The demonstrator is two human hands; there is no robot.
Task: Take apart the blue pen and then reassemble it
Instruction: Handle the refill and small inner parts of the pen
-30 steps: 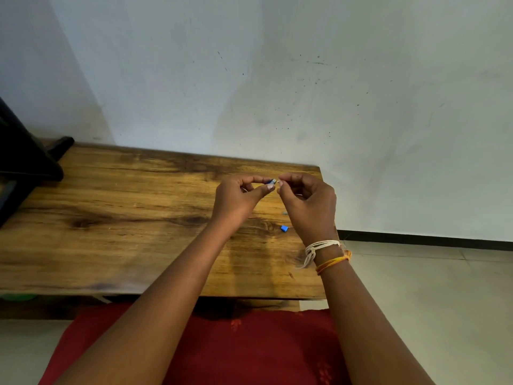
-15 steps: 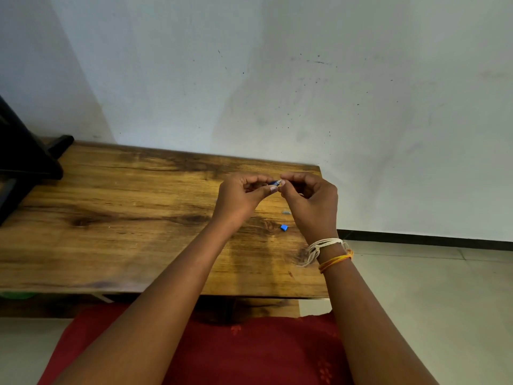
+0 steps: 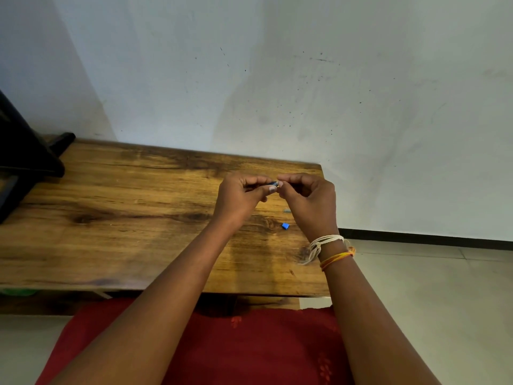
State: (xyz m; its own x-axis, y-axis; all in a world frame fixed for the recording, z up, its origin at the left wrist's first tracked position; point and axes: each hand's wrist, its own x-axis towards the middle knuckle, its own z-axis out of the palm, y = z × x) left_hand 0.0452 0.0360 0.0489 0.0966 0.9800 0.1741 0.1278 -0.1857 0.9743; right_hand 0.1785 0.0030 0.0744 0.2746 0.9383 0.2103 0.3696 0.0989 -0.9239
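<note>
Wooden desk [image 3: 116,218] against a pale wall, carrying everything. Above its right end, left hand [image 3: 238,198] and right hand [image 3: 311,202] raised clear of the wood, fingertips meeting. Left hand pinched on the blue pen [image 3: 273,183], only a short dark-blue end showing between thumb and forefinger. Right hand's thumb and forefinger pressed together at that same end; whether on the pen itself or on some small part, impossible to tell. On the desk, just below the hands, a small blue piece [image 3: 285,225]. Nearer the right hand, a tiny greyish piece [image 3: 286,210], too small to identify. Judging by these loose bits: pen already partly dismantled. Whether the hands are pulling a further part off or fitting one back, unclear. At the least, both loose pieces left to refit before the task is finished.
</note>
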